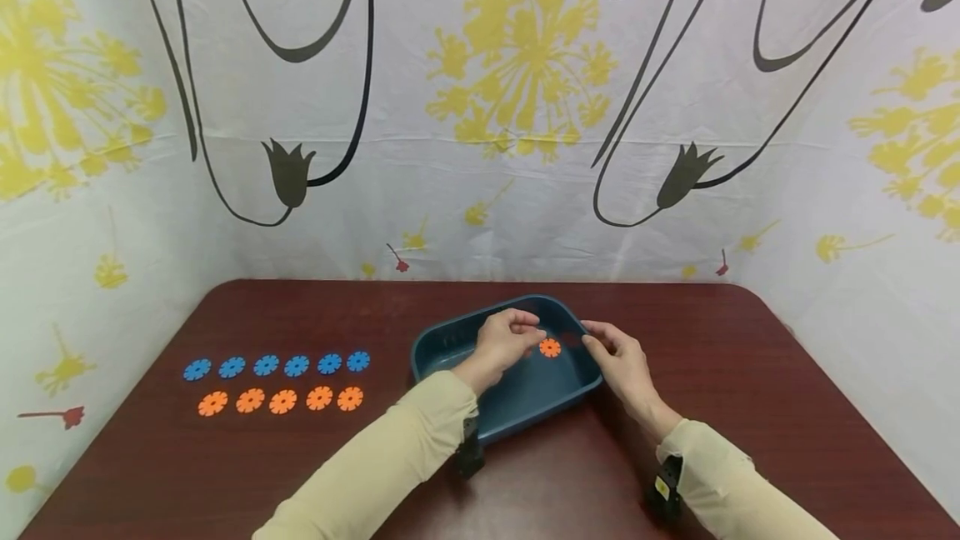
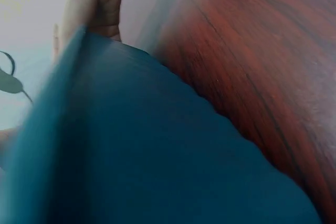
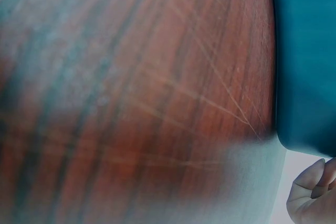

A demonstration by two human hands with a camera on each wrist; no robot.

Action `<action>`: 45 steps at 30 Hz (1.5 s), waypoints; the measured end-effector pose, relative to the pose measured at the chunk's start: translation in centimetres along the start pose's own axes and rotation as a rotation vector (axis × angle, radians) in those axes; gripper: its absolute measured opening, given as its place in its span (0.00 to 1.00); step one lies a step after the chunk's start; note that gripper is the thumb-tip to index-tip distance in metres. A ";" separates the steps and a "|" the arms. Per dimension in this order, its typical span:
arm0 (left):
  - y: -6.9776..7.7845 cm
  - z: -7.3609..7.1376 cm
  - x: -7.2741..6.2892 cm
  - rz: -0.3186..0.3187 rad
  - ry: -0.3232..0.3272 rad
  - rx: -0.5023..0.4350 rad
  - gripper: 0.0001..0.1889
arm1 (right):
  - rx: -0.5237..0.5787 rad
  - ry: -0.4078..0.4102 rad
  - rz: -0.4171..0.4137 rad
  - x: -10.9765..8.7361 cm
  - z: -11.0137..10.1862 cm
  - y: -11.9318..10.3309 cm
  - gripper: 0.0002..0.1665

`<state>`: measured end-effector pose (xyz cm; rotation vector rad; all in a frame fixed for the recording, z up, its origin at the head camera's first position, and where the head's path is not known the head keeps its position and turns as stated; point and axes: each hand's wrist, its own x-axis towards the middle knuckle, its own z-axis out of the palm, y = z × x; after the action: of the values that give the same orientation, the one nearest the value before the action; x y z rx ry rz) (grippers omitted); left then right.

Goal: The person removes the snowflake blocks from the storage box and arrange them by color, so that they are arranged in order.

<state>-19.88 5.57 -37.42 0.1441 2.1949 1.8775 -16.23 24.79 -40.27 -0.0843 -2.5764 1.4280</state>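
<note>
A dark blue rectangular tray (image 1: 525, 407) sits slightly turned on the table. Inside it shows an orange slotted disc (image 1: 550, 347), right beside the left thumb tip. My left hand (image 1: 501, 344) reaches over the tray, thumb and fingers slightly bent with a gap between them. At the tray's right end, my right hand (image 1: 622, 365) grips the rim between thumb and fingers. From the left wrist, the tray's wall (image 2: 157, 140) fills much of the picture, partly hiding a hand (image 2: 100, 9). The right wrist view catches the tray's side (image 3: 310, 61) and fingers (image 3: 310, 190) below it.
On the left of the dark red wooden table (image 1: 300, 473) lie a row of several blue slotted discs (image 1: 266, 365) and, nearer, a row of several orange discs (image 1: 282, 402). A patterned white curtain (image 1: 480, 215) stands behind the table and along both sides.
</note>
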 end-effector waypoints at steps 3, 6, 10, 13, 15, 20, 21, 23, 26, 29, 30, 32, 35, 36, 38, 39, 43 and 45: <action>-0.3 0.8 0.5 -0.012 0.024 0.051 0.13 | 0.002 -0.001 0.000 0.0 0.0 0.0 0.18; -0.7 1.4 0.9 -0.014 0.054 0.130 0.12 | 0.001 -0.002 0.002 0.0 -0.1 0.0 0.18; -0.9 2.2 1.3 -0.027 0.076 0.231 0.12 | -0.003 0.004 0.009 0.1 -0.1 0.0 0.18; -1.2 2.6 1.6 -0.044 0.090 0.288 0.12 | 0.002 0.008 -0.001 0.1 0.0 0.0 0.18; -1.4 2.9 1.7 -0.052 0.101 0.308 0.11 | 0.012 0.011 -0.008 0.1 0.0 0.0 0.17; -1.8 3.4 1.8 -0.028 0.130 0.379 0.13 | 0.037 0.011 -0.016 0.1 0.2 0.0 0.17; -1.8 3.5 1.8 -0.019 0.136 0.396 0.14 | 0.036 0.011 -0.015 0.1 0.1 0.0 0.17; -1.8 3.6 1.8 -0.008 0.142 0.416 0.14 | 0.034 0.012 -0.019 0.1 0.1 0.0 0.17; -1.8 3.7 1.8 -0.003 0.161 0.434 0.14 | 0.028 0.014 -0.019 0.1 0.2 0.0 0.17; -1.8 3.8 1.9 -0.010 0.172 0.457 0.15 | 0.022 0.013 -0.019 0.1 0.1 0.0 0.17; -1.9 3.9 2.0 -0.012 0.175 0.468 0.15 | 0.025 0.013 -0.020 0.1 0.1 0.0 0.17; -1.9 4.0 2.2 -0.014 0.177 0.490 0.15 | 0.027 0.011 -0.024 0.1 0.1 0.0 0.17; -1.9 4.1 2.4 -0.014 0.182 0.525 0.15 | 0.034 0.008 -0.027 0.2 0.1 0.0 0.17; -1.9 4.1 2.4 -0.013 0.182 0.538 0.15 | 0.036 0.008 -0.025 0.1 0.1 0.0 0.17; -2.0 4.2 2.5 -0.011 0.182 0.566 0.13 | 0.038 0.007 -0.020 0.1 0.1 0.0 0.17; -2.0 4.3 2.5 -0.009 0.181 0.579 0.12 | 0.038 0.007 -0.017 0.1 0.1 0.1 0.18; -2.1 4.4 2.4 -0.009 0.177 0.602 0.11 | 0.032 0.006 -0.011 0.1 0.0 0.1 0.18; -2.1 4.4 2.3 -0.015 0.176 0.599 0.11 | 0.029 0.003 -0.011 0.0 0.1 0.1 0.18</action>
<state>-20.79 10.02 -40.35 0.0689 2.8057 1.2057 -16.27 24.80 -40.41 -0.0682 -2.5486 1.4597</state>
